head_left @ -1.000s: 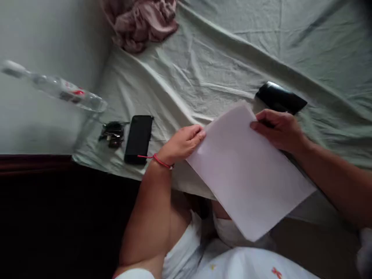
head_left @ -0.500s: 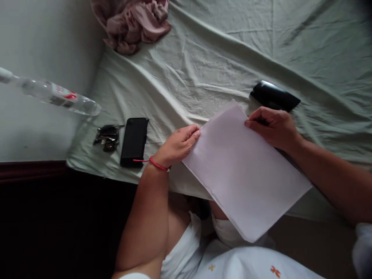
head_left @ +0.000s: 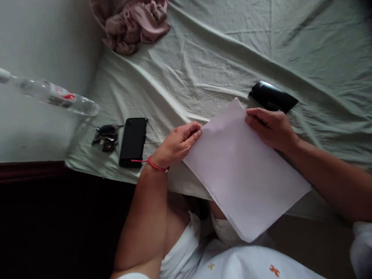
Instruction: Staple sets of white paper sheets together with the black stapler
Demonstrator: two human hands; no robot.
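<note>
A thin stack of blank white paper (head_left: pixel 247 178) is held at a slant above the front edge of the sheet-covered surface and my lap. My left hand (head_left: pixel 181 143), with a red string bracelet at the wrist, pinches the stack's left edge, thumb on top. At the upper right edge, my right hand (head_left: pixel 270 126) grips the paper between thumb and fingers. Just beyond that hand lies a glossy black object (head_left: pixel 273 96), whose kind I cannot make out. The fingers beneath the paper are hidden.
A pale green sheet (head_left: pixel 203 62) with creases covers the surface. Left of my left hand lie a black phone (head_left: pixel 133 142) and a bunch of keys (head_left: pixel 106 136). A clear plastic bottle (head_left: pixel 62 96) is by the wall, and a crumpled pink cloth (head_left: pixel 136 25) lies at the back.
My right hand's fingers have straightened and flattened along the paper's edge. The paper's top corner has shifted slightly to the right, and its sheets look more even there. Both hands still hold it.
</note>
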